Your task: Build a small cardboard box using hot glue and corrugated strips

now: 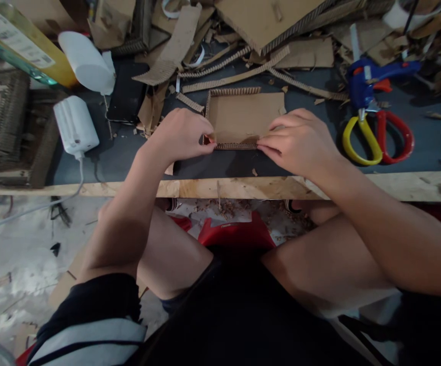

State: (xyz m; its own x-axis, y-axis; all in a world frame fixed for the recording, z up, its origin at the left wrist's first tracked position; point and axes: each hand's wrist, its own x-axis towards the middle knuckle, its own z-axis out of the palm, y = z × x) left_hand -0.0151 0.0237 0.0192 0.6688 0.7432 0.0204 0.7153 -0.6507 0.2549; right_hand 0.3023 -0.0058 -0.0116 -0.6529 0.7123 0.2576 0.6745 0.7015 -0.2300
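Observation:
A shallow cardboard tray [243,114] with corrugated strip walls lies on the dark table top. A corrugated strip [236,146] runs along its near edge. My left hand [182,134] is closed, pinching the strip's left end at the tray's near left corner. My right hand [300,141] is closed too, its fingertips pressed onto the strip's right end. Both forearms reach in from below over my knees.
Yellow and red scissors [376,137] and a blue glue gun [369,79] lie to the right. A white charger block [76,124] with cable and a white lamp-like object [86,61] sit left. Cardboard scraps [220,66] pile at the back. The wooden table edge [212,188] runs in front.

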